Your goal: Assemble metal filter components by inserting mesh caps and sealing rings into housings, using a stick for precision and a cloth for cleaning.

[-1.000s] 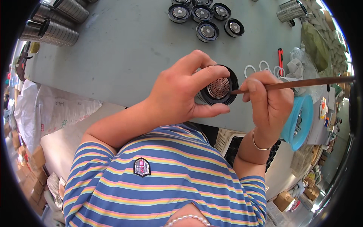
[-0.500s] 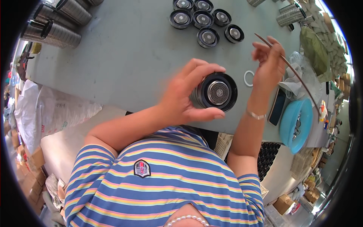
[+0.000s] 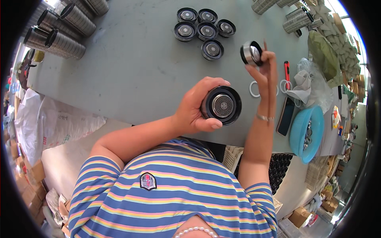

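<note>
My left hand (image 3: 189, 106) grips a round black-rimmed lid (image 3: 223, 106) from its left side, thumb below and fingers above. A perforated metal disc in the lid's middle is turned up at me. Farther out on the right, my right hand (image 3: 266, 70) holds a second lid (image 3: 247, 54), tilted on its side so that its steel wall shows. A thin brown stick (image 3: 271, 95) is also in that hand, running back along the wrist. Several similar lids (image 3: 207, 31) stand grouped on the table, left of my right hand.
White rings (image 3: 253, 89), a red-handled utility knife (image 3: 286, 70), a phone (image 3: 285, 116) and clear plastic bags (image 3: 320, 85) lie right of my right arm or near it. A blue basin (image 3: 295, 137) with small metal parts sits at the table's right edge. Steel cylinders (image 3: 65, 45) lie far left.
My right hand has picked up the nearest-right lid from the group, and the stick has swung back along the forearm. My left hand still holds its lid, shifted slightly left and nearer.
</note>
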{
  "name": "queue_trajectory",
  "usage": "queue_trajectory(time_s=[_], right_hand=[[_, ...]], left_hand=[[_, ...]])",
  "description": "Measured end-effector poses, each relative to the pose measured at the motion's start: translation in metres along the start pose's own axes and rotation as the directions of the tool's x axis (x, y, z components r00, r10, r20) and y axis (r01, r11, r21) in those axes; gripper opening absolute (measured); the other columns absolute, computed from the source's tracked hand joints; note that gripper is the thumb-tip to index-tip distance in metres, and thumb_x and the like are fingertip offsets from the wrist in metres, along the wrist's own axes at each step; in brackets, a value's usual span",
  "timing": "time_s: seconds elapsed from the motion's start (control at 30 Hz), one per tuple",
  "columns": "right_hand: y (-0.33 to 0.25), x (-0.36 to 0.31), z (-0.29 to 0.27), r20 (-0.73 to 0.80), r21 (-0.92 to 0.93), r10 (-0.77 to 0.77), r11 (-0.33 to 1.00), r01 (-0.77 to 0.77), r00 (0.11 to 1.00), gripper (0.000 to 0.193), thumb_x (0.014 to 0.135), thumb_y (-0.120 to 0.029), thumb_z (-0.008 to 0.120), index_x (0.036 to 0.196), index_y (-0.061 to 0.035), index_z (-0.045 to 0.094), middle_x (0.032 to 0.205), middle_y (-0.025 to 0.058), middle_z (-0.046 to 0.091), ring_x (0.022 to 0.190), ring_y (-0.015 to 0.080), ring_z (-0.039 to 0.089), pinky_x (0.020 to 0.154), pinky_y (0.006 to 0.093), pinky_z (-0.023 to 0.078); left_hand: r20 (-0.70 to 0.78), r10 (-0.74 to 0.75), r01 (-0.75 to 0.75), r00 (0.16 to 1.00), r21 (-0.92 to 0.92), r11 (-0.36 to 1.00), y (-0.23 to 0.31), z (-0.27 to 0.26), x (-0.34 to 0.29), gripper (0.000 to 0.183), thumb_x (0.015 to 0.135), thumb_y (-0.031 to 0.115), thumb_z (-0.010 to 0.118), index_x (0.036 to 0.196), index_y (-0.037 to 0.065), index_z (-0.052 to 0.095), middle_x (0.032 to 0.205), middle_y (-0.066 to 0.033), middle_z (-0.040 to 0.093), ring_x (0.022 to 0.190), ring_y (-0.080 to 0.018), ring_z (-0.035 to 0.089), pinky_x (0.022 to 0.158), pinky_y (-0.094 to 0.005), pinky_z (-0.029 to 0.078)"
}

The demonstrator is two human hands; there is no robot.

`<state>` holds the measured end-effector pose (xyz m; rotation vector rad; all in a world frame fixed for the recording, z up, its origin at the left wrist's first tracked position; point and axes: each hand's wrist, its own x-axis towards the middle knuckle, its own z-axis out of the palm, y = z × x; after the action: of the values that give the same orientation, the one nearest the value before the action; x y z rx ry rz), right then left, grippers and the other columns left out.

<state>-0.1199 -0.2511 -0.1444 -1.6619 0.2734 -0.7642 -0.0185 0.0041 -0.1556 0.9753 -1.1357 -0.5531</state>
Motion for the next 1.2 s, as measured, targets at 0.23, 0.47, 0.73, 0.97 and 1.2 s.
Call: queue_trajectory(time_s=[0.23, 0.47, 0.73, 0.97, 1.2], right_hand=[[-0.14, -0.04, 0.05, 0.462, -0.421, -0.155, 0.828, 0.37, 0.873, 0.07, 0.048, -0.026, 0.1, 0.091, -0.0111, 0.047, 0.122, 0.0209, 0.07, 0.117, 0.0364, 0.062, 0.109, 0.0459, 0.043], [-0.123, -0.061, 0.047, -0.002, -0.213, -0.229, 0.951, 0.224, 0.973, 0.05, 0.07, -0.022, 0.093, 0.099, -0.0086, 0.055, 0.129, 0.0229, 0.068, 0.122, 0.0332, 0.064, 0.107, 0.0442, 0.046], [-0.011, -0.101, -0.021, -0.226, -0.732, 0.087, 0.642, -0.228, 0.97, 0.019, 0.083, -0.003, 0.079, 0.09, -0.0015, 0.062, 0.085, 0.0088, 0.07, 0.081, 0.0164, 0.067, 0.08, 0.0286, 0.053], [-0.015, -0.095, -0.014, -0.373, -0.341, -0.054, 0.936, -0.083, 0.926, 0.026, 0.088, 0.003, 0.074, 0.087, -0.0042, 0.05, 0.089, 0.0125, 0.073, 0.073, 0.0157, 0.065, 0.068, 0.0301, 0.053], [-0.147, -0.07, 0.046, -0.121, 0.328, 0.048, 0.945, -0.006, 0.991, 0.038, 0.086, 0.016, 0.065, 0.096, -0.0094, 0.039, 0.093, 0.0229, 0.071, 0.071, 0.019, 0.067, 0.064, 0.026, 0.054]], left_hand=[[-0.122, -0.127, 0.099, 0.984, -0.218, 0.971, 0.007, 0.009, -0.003, 0.113, 0.074, 0.07, 0.081, 0.151, 0.0, 0.038, 0.129, -0.0133, 0.056, 0.12, -0.0225, 0.057, 0.103, -0.0343, 0.046], [-0.027, 0.08, -0.075, 0.996, 0.144, 0.987, 0.036, -0.012, 0.015, 0.14, 0.056, 0.075, 0.086, 0.158, -0.002, 0.028, 0.143, -0.0176, 0.051, 0.132, -0.0297, 0.053, 0.112, -0.0426, 0.04], [-0.048, 0.042, -0.041, 0.998, 0.023, 0.999, 0.033, 0.003, 0.025, 0.083, 0.077, 0.041, 0.09, 0.138, -0.001, 0.053, 0.124, -0.0159, 0.062, 0.111, -0.0265, 0.064, 0.095, -0.0352, 0.052], [0.045, 0.032, -0.033, 0.998, 0.021, 0.999, 0.025, -0.003, 0.023, 0.097, 0.081, 0.05, 0.086, 0.146, -0.007, 0.041, 0.135, -0.0186, 0.055, 0.122, -0.0237, 0.059, 0.102, -0.0343, 0.05], [-0.081, 0.104, -0.106, 0.991, -0.013, 0.994, 0.024, 0.005, 0.024, 0.087, 0.076, 0.043, 0.091, 0.139, -0.001, 0.052, 0.122, -0.0137, 0.06, 0.107, -0.0235, 0.063, 0.093, -0.0333, 0.052]])
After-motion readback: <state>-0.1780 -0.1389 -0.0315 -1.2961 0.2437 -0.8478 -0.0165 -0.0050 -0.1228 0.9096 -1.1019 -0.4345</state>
